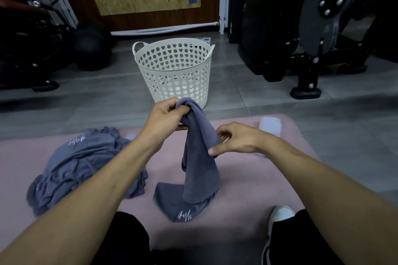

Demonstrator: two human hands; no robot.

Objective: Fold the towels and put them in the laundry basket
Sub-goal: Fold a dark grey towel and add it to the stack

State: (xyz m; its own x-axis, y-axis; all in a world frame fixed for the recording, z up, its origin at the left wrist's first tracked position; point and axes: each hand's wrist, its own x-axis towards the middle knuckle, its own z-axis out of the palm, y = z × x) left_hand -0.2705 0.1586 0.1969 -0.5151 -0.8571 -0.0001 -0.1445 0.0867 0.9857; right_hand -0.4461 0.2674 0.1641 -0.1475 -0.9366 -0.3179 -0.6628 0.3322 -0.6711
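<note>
- Head view: left hand (167, 114) gripping bunched top of grey towel (199, 157), lifted above pink mat (247, 189).
- Right hand (232, 139) pinching towel's side edge lower down, fingers curled.
- Towel's bottom end resting on mat, logo showing.
- Heap of grey towels (81, 170) lying left.
- White laundry basket (174, 71) upright on floor beyond mat.

This looks like my home gym. Beyond my fingers (183, 112) stands black exercise equipment (312, 28) to the right and dark weight balls (92, 47) to the left, on grey floor tiles (258, 92). Under my fingers lies a pink mat (247, 178).
</note>
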